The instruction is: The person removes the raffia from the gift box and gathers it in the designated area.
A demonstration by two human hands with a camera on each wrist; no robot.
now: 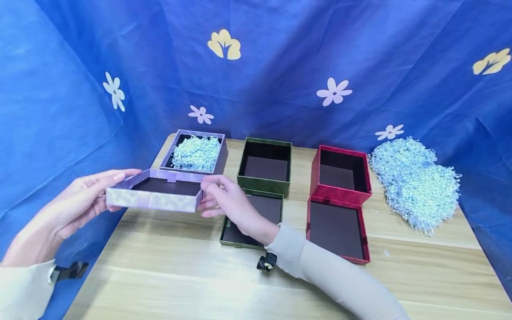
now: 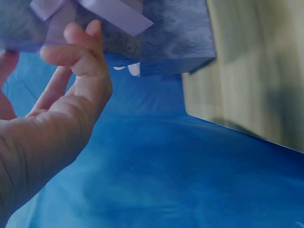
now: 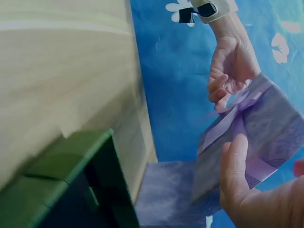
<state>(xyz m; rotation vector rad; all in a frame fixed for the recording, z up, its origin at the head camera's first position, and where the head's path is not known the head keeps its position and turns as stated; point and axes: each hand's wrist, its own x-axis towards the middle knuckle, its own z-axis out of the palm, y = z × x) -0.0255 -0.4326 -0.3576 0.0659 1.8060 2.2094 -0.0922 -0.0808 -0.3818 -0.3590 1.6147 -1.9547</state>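
Observation:
Both hands hold a lavender box lid [image 1: 154,201] above the table, its black inside facing up in the head view. My left hand [image 1: 82,198] grips the lid's left end, and my right hand [image 1: 228,202] pinches its right end. On the lid's outer face, a lilac ribbon bow [image 3: 243,103] shows in the right wrist view. Just behind the lid stands the matching lavender box [image 1: 222,160], with light-blue shredded paper [image 1: 196,153] inside. Some of the left fingertips are hidden behind the lid in the head view.
An open green box [image 1: 264,184] stands right of the lavender one, its lid [image 1: 264,209] in front, partly behind my right arm. Further right are a red box [image 1: 340,193] and its lid [image 1: 340,226]. A shredded-paper pile [image 1: 420,186] lies at the table's right.

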